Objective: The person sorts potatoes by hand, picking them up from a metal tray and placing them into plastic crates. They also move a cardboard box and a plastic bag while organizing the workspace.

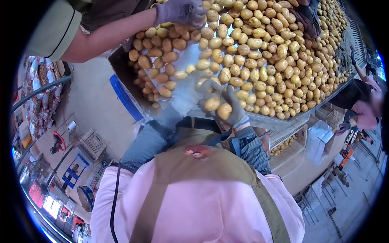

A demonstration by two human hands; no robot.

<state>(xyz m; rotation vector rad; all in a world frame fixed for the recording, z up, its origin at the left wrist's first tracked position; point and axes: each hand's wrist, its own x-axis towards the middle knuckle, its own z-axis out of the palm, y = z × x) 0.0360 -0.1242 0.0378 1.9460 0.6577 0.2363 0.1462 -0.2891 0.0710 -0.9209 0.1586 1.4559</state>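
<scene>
Many yellow potatoes (281, 65) cover a light sorting table in front of me. My right hand (236, 108), in a grey glove, is at the near edge with its fingers curled round two potatoes (224, 111). Beside it, my left hand (189, 91), also gloved, is smeared by motion over the table. A few potatoes (202, 83) lie at its fingertips, and whether it grips any of them I cannot make out.
At upper left, a co-worker's purple-gloved hand (180, 12) reaches over the potatoes. Another dark-gloved hand (306, 20) is at the far side. A blue crate (125, 98) stands left of the table. Below its right side are a crate of potatoes (283, 146) and a pale box (320, 139).
</scene>
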